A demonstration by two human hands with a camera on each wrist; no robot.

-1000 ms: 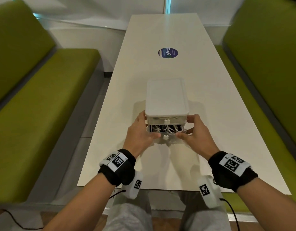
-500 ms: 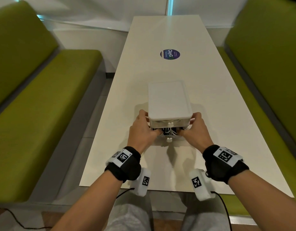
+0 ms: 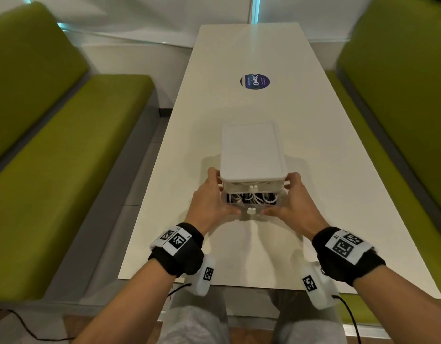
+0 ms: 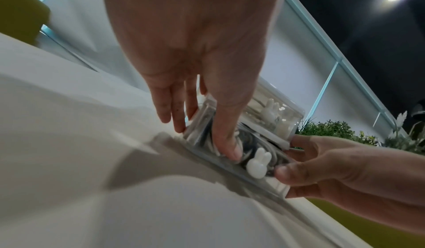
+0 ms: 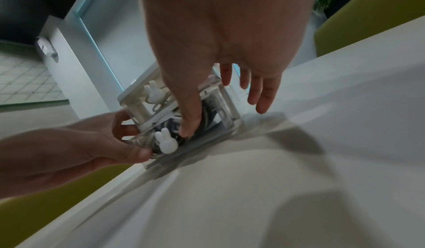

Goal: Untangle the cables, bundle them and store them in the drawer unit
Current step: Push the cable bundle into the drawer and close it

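Observation:
A white-topped drawer unit [image 3: 251, 150] with clear drawers stands on the white table [image 3: 338, 170] near me. Its lower drawer [image 4: 232, 168] sits part way out, full of coiled black and white cables [image 3: 249, 197], and its front carries a white rabbit knob [image 3: 251, 211]. My left hand [image 3: 214, 194] holds the unit's front left corner, thumb [image 4: 226, 142] on the drawer front, fingers along the side wall. My right hand [image 3: 289, 197] mirrors it on the right, thumb [image 5: 188, 121] beside the knob [image 5: 166, 142]. The upper drawer [image 3: 253, 188] looks pushed in.
A round blue sticker [image 3: 254, 81] lies on the table beyond the unit. Green benches [image 3: 65, 170] [image 3: 400, 95] run along both long sides. The table's near edge [image 3: 239, 285] is just in front of my wrists.
Both hands have stayed on the unit's front corners. Half a second ago they sat closer together over the lower drawer; now they are slightly apart and more of the cables show.

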